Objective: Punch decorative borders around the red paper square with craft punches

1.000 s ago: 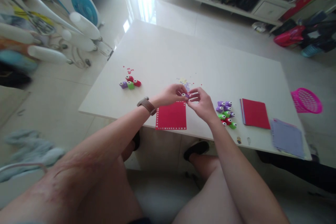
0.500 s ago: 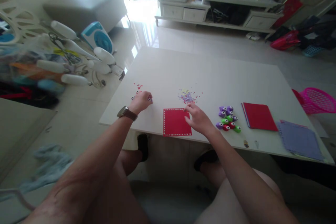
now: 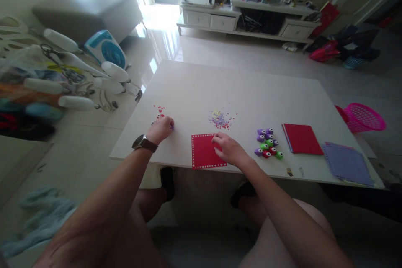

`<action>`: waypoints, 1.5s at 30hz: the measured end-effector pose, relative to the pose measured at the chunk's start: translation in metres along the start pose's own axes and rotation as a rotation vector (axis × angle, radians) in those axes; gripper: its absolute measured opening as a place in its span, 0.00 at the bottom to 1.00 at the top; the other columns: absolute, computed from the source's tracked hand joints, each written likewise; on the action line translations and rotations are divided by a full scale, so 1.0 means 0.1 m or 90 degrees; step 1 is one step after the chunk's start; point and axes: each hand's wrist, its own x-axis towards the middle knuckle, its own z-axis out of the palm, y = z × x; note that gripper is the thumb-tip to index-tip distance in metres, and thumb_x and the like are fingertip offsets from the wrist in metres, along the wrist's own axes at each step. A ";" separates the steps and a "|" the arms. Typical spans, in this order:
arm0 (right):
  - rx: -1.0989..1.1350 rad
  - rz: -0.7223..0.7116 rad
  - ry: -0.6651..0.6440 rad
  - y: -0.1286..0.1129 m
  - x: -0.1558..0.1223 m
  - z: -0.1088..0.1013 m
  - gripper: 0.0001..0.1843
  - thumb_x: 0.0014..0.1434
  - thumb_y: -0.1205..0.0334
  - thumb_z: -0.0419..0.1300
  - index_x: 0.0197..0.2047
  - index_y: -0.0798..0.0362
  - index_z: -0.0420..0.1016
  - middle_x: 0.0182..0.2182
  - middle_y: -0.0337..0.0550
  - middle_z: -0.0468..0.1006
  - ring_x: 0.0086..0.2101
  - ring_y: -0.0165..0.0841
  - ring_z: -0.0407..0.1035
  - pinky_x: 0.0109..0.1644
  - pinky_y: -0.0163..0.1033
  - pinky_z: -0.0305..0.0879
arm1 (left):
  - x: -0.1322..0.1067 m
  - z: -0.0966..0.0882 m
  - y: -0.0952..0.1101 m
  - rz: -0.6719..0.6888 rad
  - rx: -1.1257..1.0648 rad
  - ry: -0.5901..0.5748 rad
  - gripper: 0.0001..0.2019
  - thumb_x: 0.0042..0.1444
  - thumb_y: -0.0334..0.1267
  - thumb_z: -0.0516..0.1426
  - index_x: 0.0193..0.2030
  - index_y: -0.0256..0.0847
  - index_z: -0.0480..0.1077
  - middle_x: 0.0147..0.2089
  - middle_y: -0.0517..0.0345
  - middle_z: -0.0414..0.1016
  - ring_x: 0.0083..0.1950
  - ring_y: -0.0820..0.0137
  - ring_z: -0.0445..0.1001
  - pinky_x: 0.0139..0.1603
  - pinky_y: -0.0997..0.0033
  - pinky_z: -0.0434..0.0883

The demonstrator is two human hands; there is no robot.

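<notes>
My left hand (image 3: 161, 130), with a watch on its wrist, is closed around a small purple paper punch (image 3: 172, 127) at the left of the table. Most of the punch is hidden by the fingers. Just behind the hand sit a red punch (image 3: 162, 115) and small red paper bits (image 3: 160, 109). A red paper sheet (image 3: 205, 153) with a row of cut-out shapes along its visible edges lies near the front edge. Over its right side hovers or rests my right hand (image 3: 230, 149), thumb and fingers apart, holding nothing I can see.
Purple, yellow and red paper bits (image 3: 220, 119) are scattered behind the sheet. To the right stand several purple, green and red punches (image 3: 268, 144), then a red paper stack (image 3: 302, 139) and purple sheets (image 3: 347, 163). Two small items, including a figure (image 3: 289, 171), lie near the front edge.
The whole view has shifted slightly as the head moved. My left hand stays on the purple punch, drawn a little left and nearer. My right hand remains over the sheet's right side.
</notes>
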 end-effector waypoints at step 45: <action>0.008 0.150 -0.031 0.76 -0.04 -0.23 0.11 0.57 0.75 0.62 0.40 0.51 0.78 0.41 0.45 0.79 0.38 0.34 0.72 0.47 0.36 0.67 | 0.07 0.53 1.28 0.239 -0.086 -0.098 0.19 0.57 0.39 0.63 0.55 0.43 0.70 0.54 0.47 0.75 0.59 0.52 0.70 0.57 0.54 0.67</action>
